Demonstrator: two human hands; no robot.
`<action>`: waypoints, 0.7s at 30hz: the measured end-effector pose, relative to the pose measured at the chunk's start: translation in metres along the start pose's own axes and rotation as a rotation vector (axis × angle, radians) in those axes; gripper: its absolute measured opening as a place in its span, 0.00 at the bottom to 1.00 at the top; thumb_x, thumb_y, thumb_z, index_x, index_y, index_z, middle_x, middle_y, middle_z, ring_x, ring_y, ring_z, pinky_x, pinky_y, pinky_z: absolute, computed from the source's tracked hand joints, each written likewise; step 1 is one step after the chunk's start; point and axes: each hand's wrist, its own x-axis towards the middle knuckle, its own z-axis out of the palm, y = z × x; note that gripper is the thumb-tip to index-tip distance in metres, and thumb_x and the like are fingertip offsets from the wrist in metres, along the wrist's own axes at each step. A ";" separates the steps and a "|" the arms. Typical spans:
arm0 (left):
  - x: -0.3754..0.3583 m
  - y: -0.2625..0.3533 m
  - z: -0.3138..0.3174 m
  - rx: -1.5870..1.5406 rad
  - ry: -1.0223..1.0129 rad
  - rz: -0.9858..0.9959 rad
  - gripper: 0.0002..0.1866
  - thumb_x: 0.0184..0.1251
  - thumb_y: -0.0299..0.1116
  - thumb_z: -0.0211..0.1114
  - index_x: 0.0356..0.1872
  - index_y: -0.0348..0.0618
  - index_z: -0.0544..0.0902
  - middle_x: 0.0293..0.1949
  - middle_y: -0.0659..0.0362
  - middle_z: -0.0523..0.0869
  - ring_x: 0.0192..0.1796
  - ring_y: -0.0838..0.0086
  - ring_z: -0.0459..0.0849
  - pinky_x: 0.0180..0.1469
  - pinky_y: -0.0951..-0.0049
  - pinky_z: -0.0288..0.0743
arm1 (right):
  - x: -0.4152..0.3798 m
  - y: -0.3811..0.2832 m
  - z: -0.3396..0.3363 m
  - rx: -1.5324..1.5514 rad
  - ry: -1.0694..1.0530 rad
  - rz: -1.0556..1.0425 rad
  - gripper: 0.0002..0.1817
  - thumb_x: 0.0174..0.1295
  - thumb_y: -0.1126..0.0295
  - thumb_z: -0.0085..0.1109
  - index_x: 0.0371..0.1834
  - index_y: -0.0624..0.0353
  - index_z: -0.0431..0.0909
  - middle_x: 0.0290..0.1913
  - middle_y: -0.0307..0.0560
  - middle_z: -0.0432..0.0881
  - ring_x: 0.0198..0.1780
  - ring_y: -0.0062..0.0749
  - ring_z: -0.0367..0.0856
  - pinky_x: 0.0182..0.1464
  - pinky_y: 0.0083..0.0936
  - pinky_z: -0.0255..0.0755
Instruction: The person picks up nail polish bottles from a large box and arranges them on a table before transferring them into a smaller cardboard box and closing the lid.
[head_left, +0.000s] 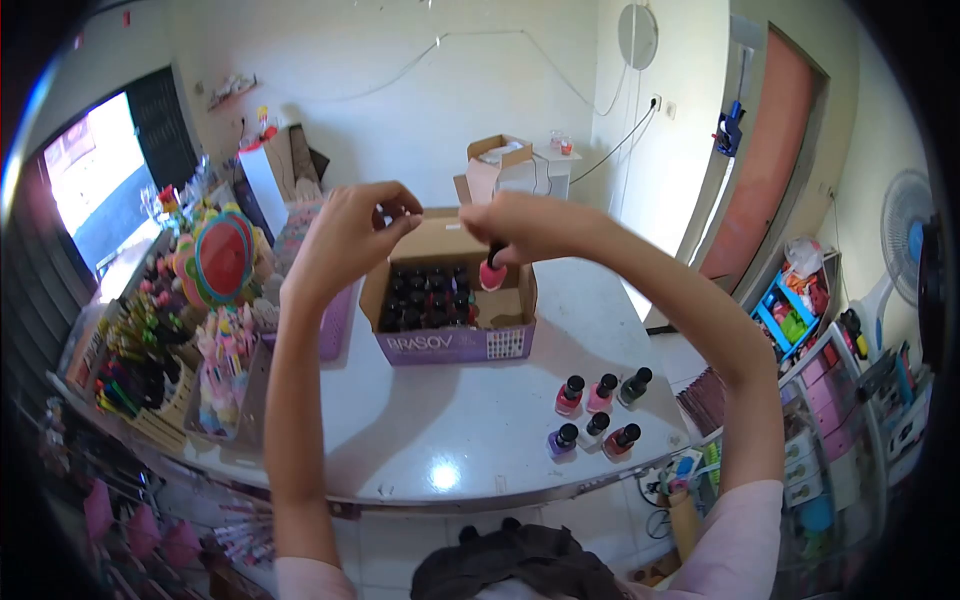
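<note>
An open cardboard box (430,348) with a purple printed front marked BRASOV stands on the white table. Rows of black-capped nail polish bottles (428,297) fill its left part, and cardboard shows on the right. My right hand (522,228) is closed on the black cap of a pink nail polish bottle (491,275), held over the right part of the box. Above the box's back left corner is my left hand (362,228), its fingers loosely curled and apart from the thumb, with nothing seen in it. Several nail polish bottles (600,393) stand upright on the table's right side.
The white table (400,440) has a curved front edge. At left stand a purple basket (338,325) and trays of colourful pens (222,365). A small open carton (498,155) sits behind the box. Shelves and a fan (908,225) are at right.
</note>
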 end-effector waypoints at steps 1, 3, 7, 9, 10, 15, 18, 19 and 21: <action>-0.001 0.006 -0.004 -0.046 0.067 -0.005 0.09 0.49 0.31 0.61 0.29 0.35 0.79 0.23 0.53 0.81 0.22 0.72 0.77 0.29 0.73 0.70 | 0.011 0.014 0.013 -0.084 0.016 -0.087 0.14 0.38 0.77 0.61 0.28 0.63 0.66 0.23 0.53 0.75 0.30 0.46 0.76 0.31 0.33 0.69; -0.004 0.010 -0.004 -0.093 -0.012 0.036 0.10 0.50 0.31 0.61 0.29 0.34 0.79 0.22 0.53 0.80 0.22 0.75 0.76 0.28 0.75 0.70 | 0.031 0.032 0.040 -0.194 -0.059 0.047 0.18 0.33 0.73 0.64 0.31 0.60 0.71 0.30 0.53 0.76 0.37 0.45 0.76 0.37 0.35 0.71; -0.001 0.026 0.015 -0.151 -0.280 0.150 0.10 0.53 0.33 0.60 0.32 0.37 0.80 0.23 0.58 0.80 0.25 0.78 0.76 0.30 0.78 0.69 | 0.033 0.037 0.059 -0.065 -0.012 0.028 0.19 0.34 0.74 0.63 0.34 0.60 0.73 0.32 0.53 0.77 0.39 0.46 0.76 0.37 0.35 0.71; 0.001 0.033 0.030 -0.145 -0.375 0.243 0.10 0.54 0.33 0.60 0.32 0.37 0.79 0.24 0.57 0.81 0.25 0.77 0.77 0.32 0.77 0.70 | 0.032 0.035 0.062 0.054 0.034 0.049 0.18 0.34 0.74 0.62 0.34 0.61 0.74 0.33 0.54 0.77 0.38 0.46 0.76 0.37 0.35 0.71; 0.000 0.037 0.040 -0.138 -0.440 0.314 0.10 0.54 0.34 0.60 0.33 0.37 0.79 0.25 0.56 0.81 0.26 0.73 0.78 0.33 0.75 0.71 | 0.033 0.035 0.064 0.012 0.030 0.041 0.14 0.38 0.72 0.59 0.32 0.62 0.74 0.32 0.56 0.77 0.37 0.47 0.77 0.37 0.35 0.71; -0.003 0.073 0.064 -0.102 -0.694 0.249 0.14 0.54 0.37 0.60 0.35 0.36 0.78 0.27 0.51 0.81 0.31 0.64 0.81 0.37 0.69 0.73 | 0.028 0.031 0.068 -0.082 0.098 0.057 0.13 0.36 0.74 0.61 0.27 0.64 0.73 0.28 0.59 0.77 0.33 0.49 0.77 0.36 0.36 0.71; -0.007 0.085 0.079 0.125 -0.760 0.297 0.17 0.54 0.40 0.59 0.38 0.36 0.77 0.30 0.48 0.81 0.36 0.59 0.80 0.39 0.65 0.73 | 0.026 0.034 0.074 -0.084 0.134 0.076 0.13 0.35 0.74 0.63 0.28 0.64 0.74 0.28 0.56 0.77 0.35 0.48 0.77 0.37 0.35 0.71; -0.009 0.089 0.084 0.135 -0.745 0.319 0.16 0.53 0.38 0.59 0.38 0.36 0.76 0.30 0.48 0.80 0.36 0.56 0.79 0.38 0.63 0.73 | 0.026 0.034 0.070 -0.102 0.163 0.026 0.14 0.36 0.72 0.64 0.27 0.64 0.73 0.25 0.57 0.77 0.32 0.48 0.77 0.35 0.35 0.71; -0.012 0.095 0.092 0.116 -0.785 0.321 0.15 0.51 0.36 0.59 0.36 0.36 0.75 0.30 0.48 0.79 0.36 0.55 0.79 0.38 0.63 0.74 | 0.023 0.036 0.055 -0.077 0.133 0.032 0.13 0.38 0.71 0.64 0.26 0.64 0.73 0.25 0.56 0.77 0.32 0.47 0.77 0.35 0.34 0.70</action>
